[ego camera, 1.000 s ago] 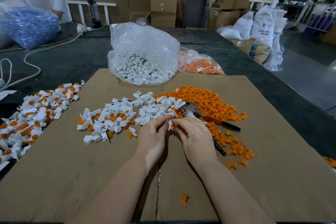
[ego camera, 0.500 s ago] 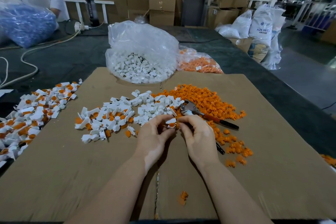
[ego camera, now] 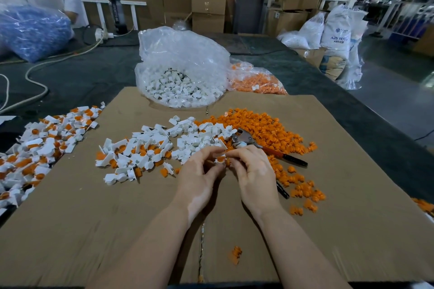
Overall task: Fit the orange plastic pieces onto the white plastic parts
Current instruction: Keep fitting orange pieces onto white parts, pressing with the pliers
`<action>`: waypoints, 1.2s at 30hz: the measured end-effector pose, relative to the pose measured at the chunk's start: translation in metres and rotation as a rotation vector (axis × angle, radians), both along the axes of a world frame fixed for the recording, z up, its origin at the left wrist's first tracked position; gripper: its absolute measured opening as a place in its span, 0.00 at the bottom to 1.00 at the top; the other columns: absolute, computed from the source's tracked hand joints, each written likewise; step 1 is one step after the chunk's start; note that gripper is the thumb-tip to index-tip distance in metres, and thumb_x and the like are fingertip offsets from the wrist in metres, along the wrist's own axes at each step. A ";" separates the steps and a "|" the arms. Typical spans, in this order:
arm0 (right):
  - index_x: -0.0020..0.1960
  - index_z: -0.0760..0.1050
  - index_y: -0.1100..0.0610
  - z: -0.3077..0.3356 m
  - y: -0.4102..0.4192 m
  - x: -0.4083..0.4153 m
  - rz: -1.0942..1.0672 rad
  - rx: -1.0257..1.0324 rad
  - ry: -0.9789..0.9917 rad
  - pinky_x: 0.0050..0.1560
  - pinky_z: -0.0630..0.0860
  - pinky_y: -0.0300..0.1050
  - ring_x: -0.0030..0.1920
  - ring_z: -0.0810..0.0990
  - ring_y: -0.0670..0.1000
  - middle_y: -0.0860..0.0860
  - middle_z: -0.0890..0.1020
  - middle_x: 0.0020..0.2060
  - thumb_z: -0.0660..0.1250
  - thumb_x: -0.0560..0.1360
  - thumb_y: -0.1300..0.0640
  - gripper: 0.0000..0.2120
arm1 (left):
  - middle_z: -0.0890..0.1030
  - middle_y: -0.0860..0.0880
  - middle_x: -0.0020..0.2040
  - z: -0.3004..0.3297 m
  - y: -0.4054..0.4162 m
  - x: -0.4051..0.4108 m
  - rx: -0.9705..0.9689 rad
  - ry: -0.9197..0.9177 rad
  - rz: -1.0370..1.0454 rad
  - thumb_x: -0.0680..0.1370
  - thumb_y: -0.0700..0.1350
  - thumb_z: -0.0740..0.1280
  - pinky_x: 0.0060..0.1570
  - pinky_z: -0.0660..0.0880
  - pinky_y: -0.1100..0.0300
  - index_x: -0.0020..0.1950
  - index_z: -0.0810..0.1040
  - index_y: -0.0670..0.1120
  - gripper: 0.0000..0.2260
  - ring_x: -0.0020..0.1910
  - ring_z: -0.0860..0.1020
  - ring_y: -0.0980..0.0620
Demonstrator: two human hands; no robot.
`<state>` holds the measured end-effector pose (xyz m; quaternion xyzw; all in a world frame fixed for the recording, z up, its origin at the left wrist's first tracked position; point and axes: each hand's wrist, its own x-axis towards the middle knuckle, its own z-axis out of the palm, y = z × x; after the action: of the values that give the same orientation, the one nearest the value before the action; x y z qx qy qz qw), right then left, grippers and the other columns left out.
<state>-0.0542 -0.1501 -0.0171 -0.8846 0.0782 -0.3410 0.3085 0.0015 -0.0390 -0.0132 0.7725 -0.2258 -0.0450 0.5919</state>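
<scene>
My left hand (ego camera: 199, 176) and my right hand (ego camera: 254, 173) meet at the middle of the cardboard sheet (ego camera: 352, 230). Between their fingertips they pinch one white plastic part with an orange piece in it (ego camera: 220, 158). Just beyond my hands lies a pile of loose white parts (ego camera: 195, 136). A heap of loose orange pieces (ego camera: 270, 129) spreads to the right of it. White parts with orange pieces in them lie in a pile (ego camera: 133, 155) left of my hands, and a larger pile of them (ego camera: 35, 148) sits at the far left.
Pliers with dark handles (ego camera: 263, 148) lie on the orange heap by my right hand. A clear bag of white parts (ego camera: 183, 73) and a bag of orange pieces (ego camera: 256, 80) stand behind the cardboard. A person in white and a blue bag (ego camera: 30, 30) are at the far left.
The white part between my fingertips now shows an orange piece in it. My hands stayed together at the same spot, with the fingers shifting slightly.
</scene>
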 end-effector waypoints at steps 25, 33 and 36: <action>0.48 0.82 0.54 -0.004 0.006 0.008 -0.283 -0.440 0.253 0.46 0.71 0.53 0.47 0.77 0.57 0.54 0.80 0.46 0.74 0.69 0.57 0.08 | 0.47 0.45 0.77 -0.012 -0.004 0.007 0.294 -0.226 0.399 0.77 0.38 0.65 0.71 0.45 0.59 0.72 0.64 0.43 0.24 0.75 0.42 0.49; 0.38 0.79 0.57 -0.003 0.007 0.006 -0.262 -0.452 0.142 0.37 0.73 0.51 0.40 0.78 0.57 0.54 0.80 0.39 0.78 0.62 0.62 0.09 | 0.56 0.51 0.76 -0.015 -0.011 0.005 0.573 -0.498 0.181 0.79 0.53 0.60 0.70 0.33 0.54 0.64 0.74 0.57 0.14 0.75 0.42 0.53; 0.38 0.78 0.57 -0.004 0.007 0.006 -0.261 -0.475 0.139 0.37 0.74 0.50 0.39 0.78 0.56 0.54 0.80 0.39 0.78 0.61 0.64 0.11 | 0.66 0.53 0.70 -0.016 -0.010 0.004 0.546 -0.492 0.194 0.78 0.53 0.64 0.70 0.45 0.53 0.59 0.77 0.56 0.11 0.72 0.54 0.53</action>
<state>-0.0486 -0.1434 -0.0208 -0.9357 0.1304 -0.3253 0.0399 0.0052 -0.0487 -0.0294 0.9073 -0.2666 0.1394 0.2938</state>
